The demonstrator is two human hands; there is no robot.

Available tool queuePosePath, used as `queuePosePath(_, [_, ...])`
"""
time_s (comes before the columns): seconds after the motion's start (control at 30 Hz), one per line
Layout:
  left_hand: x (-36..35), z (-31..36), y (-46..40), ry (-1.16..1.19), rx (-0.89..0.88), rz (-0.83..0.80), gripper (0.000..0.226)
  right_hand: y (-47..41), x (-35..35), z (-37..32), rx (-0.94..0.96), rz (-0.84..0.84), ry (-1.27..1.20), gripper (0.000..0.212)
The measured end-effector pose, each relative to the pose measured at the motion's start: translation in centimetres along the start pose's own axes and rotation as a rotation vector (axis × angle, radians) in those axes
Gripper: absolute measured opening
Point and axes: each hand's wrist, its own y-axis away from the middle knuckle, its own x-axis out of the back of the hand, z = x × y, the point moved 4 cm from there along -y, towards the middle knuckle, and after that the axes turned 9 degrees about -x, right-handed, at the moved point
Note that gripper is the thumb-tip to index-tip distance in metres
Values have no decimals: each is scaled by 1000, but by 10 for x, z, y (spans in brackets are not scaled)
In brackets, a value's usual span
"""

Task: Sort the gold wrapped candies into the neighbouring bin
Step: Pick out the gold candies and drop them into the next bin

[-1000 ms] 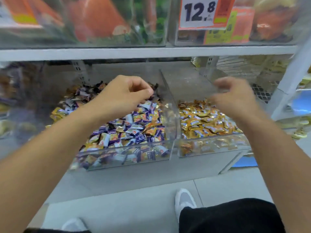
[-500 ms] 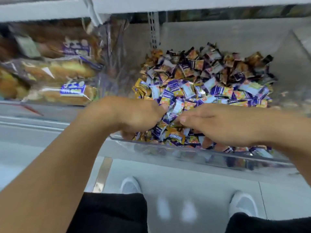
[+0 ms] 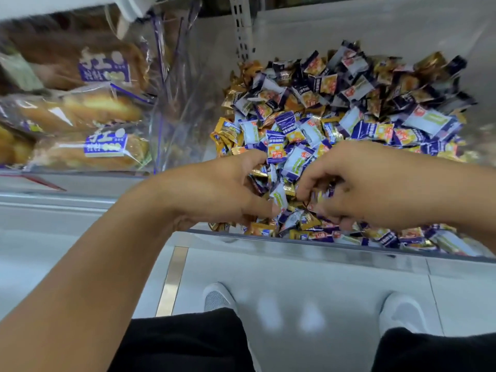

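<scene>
A clear bin holds a heap of purple-and-white wrapped candies mixed with gold wrapped candies. More gold ones lie at the back right. Both hands are down in the front of the heap. My left hand curls its fingers and thumb round a clump of candies. Close beside it, my right hand curls its fingers into the pile, with small wrappers showing between them. The fingertips of both hands are partly buried. The neighbouring bin is out of view.
Bagged bread loaves fill the clear compartment to the left. A slotted shelf upright stands behind the bin. Below are the grey floor with a brass strip and my white shoes.
The view dropped from both bins to the mixed bin alone. Both hands came down from above the bins into the heap and now dig at its front, slightly further apart.
</scene>
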Motion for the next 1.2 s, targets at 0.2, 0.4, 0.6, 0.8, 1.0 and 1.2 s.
queuePosePath(0.2, [8, 3, -3, -316, -68, 142, 81, 4, 11, 4, 61, 80, -281, 40])
queuePosePath(0.4, [14, 14, 4, -772, -188, 45, 64, -5, -22, -37, 260, -54, 281, 26])
queuePosePath(0.6, [16, 15, -9, -744, -245, 87, 54, -11, 4, -28, 100, 115, 601, 15])
queuePosePath(0.8, [19, 36, -22, -614, -515, 403, 35, 2, 36, -13, 238, 314, 188, 17])
queuePosePath(1.0, [29, 46, -20, -777, -411, 475, 33, -8, -11, -38, 364, 3, 393, 42])
queuePosePath(1.2, [37, 40, -2, -937, -153, 210, 7, -17, -23, -48, 307, 135, 596, 32])
